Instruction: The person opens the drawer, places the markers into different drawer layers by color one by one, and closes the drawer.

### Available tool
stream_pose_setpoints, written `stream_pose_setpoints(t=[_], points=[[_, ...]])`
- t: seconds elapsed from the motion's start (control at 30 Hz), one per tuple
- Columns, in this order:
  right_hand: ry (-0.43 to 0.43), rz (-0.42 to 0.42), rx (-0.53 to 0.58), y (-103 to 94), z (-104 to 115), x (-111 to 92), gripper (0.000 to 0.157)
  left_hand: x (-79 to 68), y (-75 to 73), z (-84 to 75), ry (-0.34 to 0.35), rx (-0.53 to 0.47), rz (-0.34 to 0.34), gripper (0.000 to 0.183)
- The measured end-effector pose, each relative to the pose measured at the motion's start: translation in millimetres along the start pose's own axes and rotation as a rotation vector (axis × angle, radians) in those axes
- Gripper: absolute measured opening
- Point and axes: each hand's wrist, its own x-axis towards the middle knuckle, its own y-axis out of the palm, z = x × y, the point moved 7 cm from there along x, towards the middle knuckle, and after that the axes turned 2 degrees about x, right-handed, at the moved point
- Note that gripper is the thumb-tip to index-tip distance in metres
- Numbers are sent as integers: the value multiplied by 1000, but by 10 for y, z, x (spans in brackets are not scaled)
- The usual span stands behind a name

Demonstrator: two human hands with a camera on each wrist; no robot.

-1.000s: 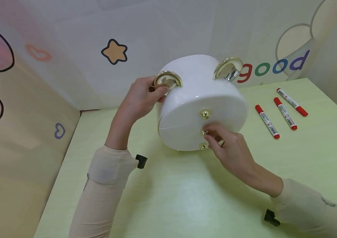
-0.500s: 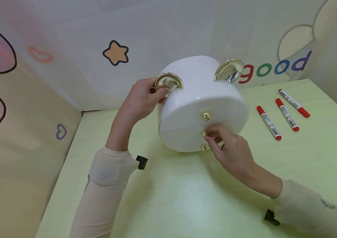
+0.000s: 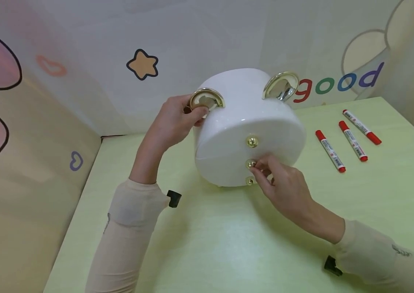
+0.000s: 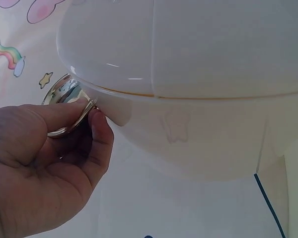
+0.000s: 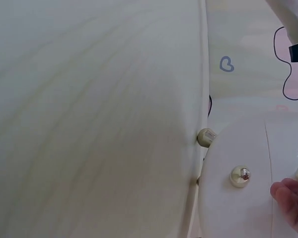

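Observation:
A white rounded storage box with gold ear-shaped handles stands on the table. My left hand grips its left gold ear, thumb in front; the left wrist view shows the same ear between thumb and fingers. Three gold knobs run down the box front. My right hand pinches the middle knob between thumb and fingertips. Above it is the top knob, and below is the bottom knob, also visible as a gold knob in the right wrist view. A thin seam crosses the front.
Three red-capped markers lie on the pale green table right of the box. Behind the table rises a decorated wall with a star and the word "good". The box's right gold ear sticks up near it.

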Motion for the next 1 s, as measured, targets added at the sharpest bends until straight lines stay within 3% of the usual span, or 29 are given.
stream_pose_setpoints(t=[0.2, 0.4, 0.6, 0.8, 1.0], points=[[-23, 59, -84, 60, -35, -46, 17, 2, -2, -17, -11, -18, -11, 17], [-120, 108, -226, 169, -6, -117, 17, 6, 4, -24, -10, -25, -20, 18], [-147, 152, -280, 246, -5, -156, 18, -8, 27, -16, -7, -119, -32, 21], [-147, 173, -258, 284, -31, -154, 17, 11, 30, -42, 39, -178, -56, 17], [-67, 244, -138, 321, -66, -96, 14, 18, 16, -33, 48, -188, -56, 14]])
